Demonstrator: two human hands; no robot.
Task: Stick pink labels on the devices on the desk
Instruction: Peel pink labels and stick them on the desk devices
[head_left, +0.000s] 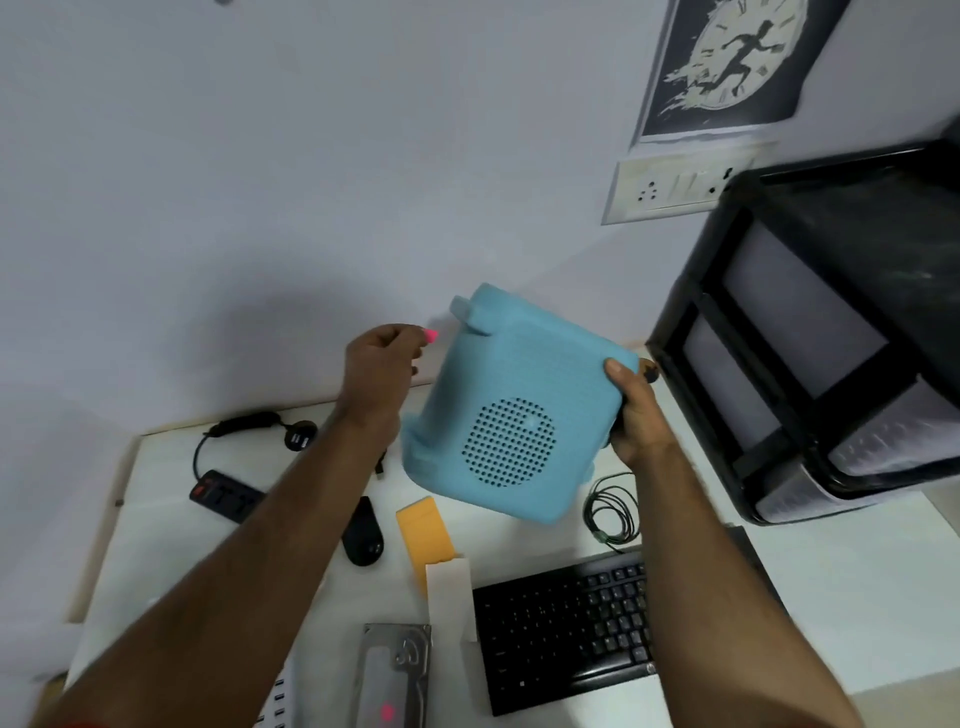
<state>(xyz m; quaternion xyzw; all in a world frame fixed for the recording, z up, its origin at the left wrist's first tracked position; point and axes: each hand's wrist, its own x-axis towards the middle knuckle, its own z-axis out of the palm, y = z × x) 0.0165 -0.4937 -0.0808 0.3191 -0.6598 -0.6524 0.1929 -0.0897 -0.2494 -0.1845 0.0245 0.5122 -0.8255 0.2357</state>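
In the head view, the right hand (636, 415) is holding a light blue speaker (511, 405) up above the worktop (156, 525) at the centre of the frame, its fingers (618, 371) wrapping the device's right edge and its round perforated grille facing the camera. The left hand (382, 374) is hovering just left of the speaker's upper corner, its fingers pinching a small pink label (430, 335) whose tip is sitting close to the blue casing; whether it is touching cannot be told. Below the speaker, a black mouse (363, 535) and an orange sticky-note pad (428, 535) are lying side by side, with a black keyboard (563, 629) occupying the lower right. A hard drive (397, 670) at the bottom centre is already wearing a pink label (387, 712). A black power strip (226, 496) is lying at the left, and a coiled cable (613, 512) is resting beside the keyboard's upper edge. A black drawer unit (810, 338) is standing at the right.
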